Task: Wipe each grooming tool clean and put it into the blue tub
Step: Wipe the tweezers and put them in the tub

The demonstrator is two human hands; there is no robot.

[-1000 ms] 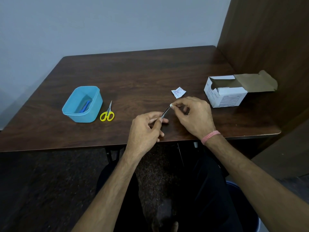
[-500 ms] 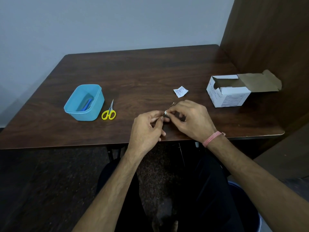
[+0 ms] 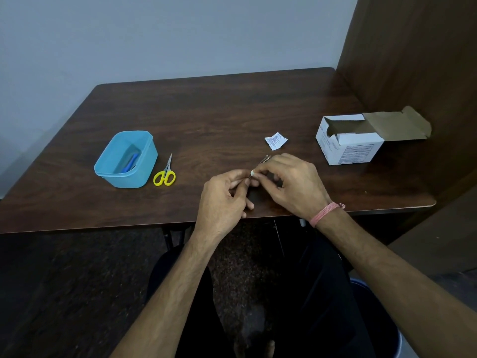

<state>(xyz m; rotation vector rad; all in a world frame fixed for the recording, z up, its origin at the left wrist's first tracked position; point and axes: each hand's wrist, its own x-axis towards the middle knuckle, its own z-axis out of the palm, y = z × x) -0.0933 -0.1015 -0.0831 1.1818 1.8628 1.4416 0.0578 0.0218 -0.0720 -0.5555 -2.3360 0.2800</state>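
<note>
Both hands meet over the near edge of the dark brown wooden worktop (image 3: 232, 112). The left hand (image 3: 222, 200) has its grip closed round the lower end of a thin silver metal grooming tool (image 3: 264, 160), thumb and curled fingers pinching it so that the tool slants up and away to the right; whether it is a pair of tweezers or something similar cannot be told. The right hand (image 3: 291, 184) has its grip clamped on a small white wipe (image 3: 252, 173), thumb and fingertips pressing the wipe against the tool's shaft just beside the left hand's fingers. Only the tool's far tip shows beyond the right hand's knuckles. A pink thread band (image 3: 325, 213) circles the right wrist.

Well to the left stands the light blue plastic tub (image 3: 144, 156), rounded at the corners, open at the top. Inside it lies a blue-handled tool (image 3: 131, 162), resting along the tub's floor. Just beside the tub's right wall, a small pair of yellow-handled scissors (image 3: 165, 173) lies flat on the worktop, blades pointing away from the person, apart from the tub.

Beyond the hands lies a torn white printed sachet (image 3: 275, 140), flat on the wood. Further right sits a white cardboard box (image 3: 348, 148) with its brown flap folded open, near a wooden panel (image 3: 413, 47) that rises along the worktop's right side. A pale wall (image 3: 180, 34) stands behind.
</note>
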